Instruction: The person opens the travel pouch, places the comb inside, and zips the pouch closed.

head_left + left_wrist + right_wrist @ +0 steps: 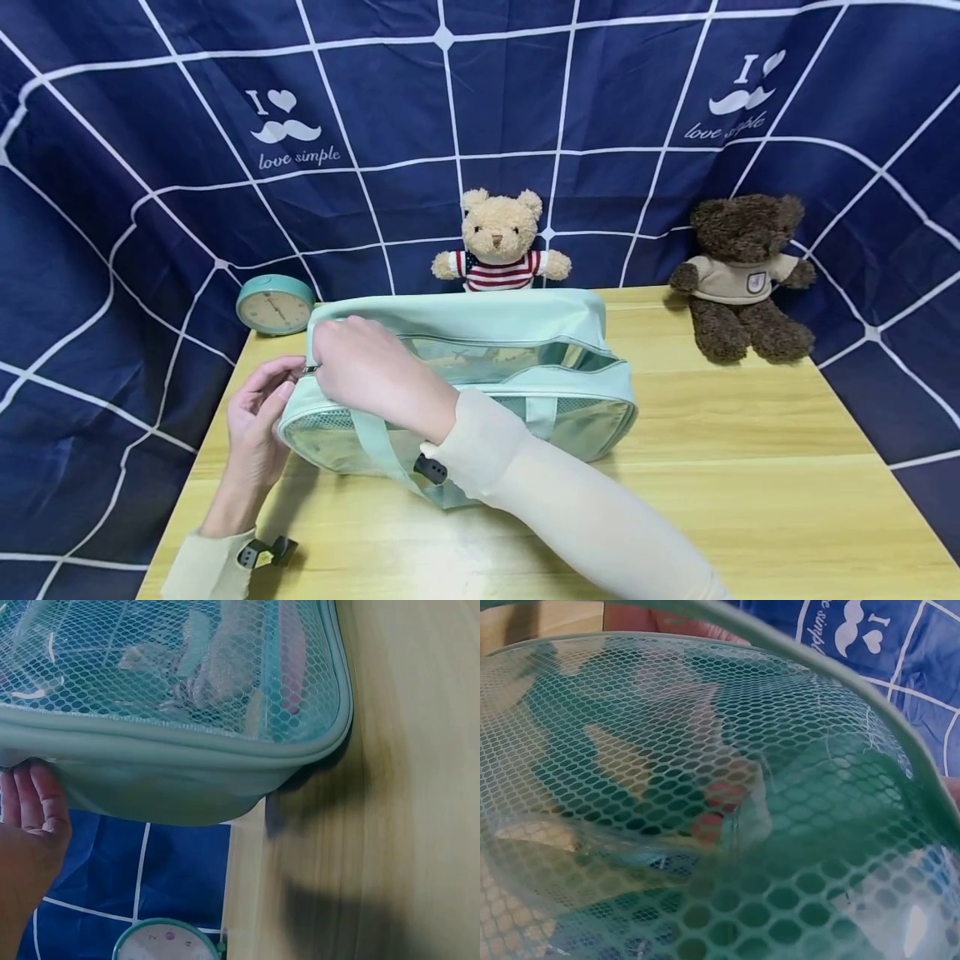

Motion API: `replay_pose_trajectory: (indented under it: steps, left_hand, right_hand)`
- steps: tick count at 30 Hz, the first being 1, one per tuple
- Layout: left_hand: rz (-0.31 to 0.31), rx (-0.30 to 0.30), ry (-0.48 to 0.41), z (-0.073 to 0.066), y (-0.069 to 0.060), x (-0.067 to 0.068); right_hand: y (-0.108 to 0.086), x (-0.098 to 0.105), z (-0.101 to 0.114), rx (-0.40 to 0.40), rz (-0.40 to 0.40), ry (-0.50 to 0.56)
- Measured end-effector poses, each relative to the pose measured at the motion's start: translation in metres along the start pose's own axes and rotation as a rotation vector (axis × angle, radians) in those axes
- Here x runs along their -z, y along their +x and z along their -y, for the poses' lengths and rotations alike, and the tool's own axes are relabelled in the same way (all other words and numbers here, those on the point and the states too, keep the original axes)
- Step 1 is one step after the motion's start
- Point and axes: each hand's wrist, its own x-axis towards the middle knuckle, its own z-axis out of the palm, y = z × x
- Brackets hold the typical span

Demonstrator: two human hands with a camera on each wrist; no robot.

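Observation:
A mint-green zip bag [450, 317] with clear and mesh sides stands on the table, its top gaping along the zipper. My left hand [258, 417] holds the bag's left end beside the metal zipper pull [310, 369]; in the left wrist view its fingers [34, 799] reach under the piped rim. Over the top left corner, my right hand [367, 362] is curled at the zipper pull, its fingertips hidden. A handle strap [382, 454] hangs in front, below the right wrist. Through the mesh [630, 765], pale and reddish shapes appear, too blurred to name.
Behind the bag's left end stands a round teal clock [276, 305]. A beige teddy bear [498, 242] in a striped shirt sits behind the bag, and a dark brown bear [746, 279] at the back right. Blue checked cloth [510, 100] surrounds the wooden table [750, 467].

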Motion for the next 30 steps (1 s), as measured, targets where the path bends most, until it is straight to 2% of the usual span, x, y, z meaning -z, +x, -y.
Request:
replay_pose_trajectory:
  steps: [6,11,16,21,30]
  left_hand:
    - [-0.001,-0.006,0.003,0.002,0.001,-0.001]
    - [0.001,-0.018,0.013,0.002,0.004,-0.002]
    - [-0.004,0.001,0.0,0.001,0.005,-0.002]
    - [-0.002,0.015,-0.026,0.0,0.001,-0.001]
    - [0.047,0.065,-0.058,0.002,0.001,-0.001]
  right_hand:
    - [-0.002,0.0,-0.001,0.009,-0.006,-0.023]
    - [0.003,0.0,0.002,-0.001,0.036,-0.072]
    - [0.012,-0.003,0.002,0.007,0.071,-0.098]
    - [0.01,0.001,0.005,0.019,0.099,-0.075]
    - [0.006,0.006,0.006,0.054,0.115,-0.033]
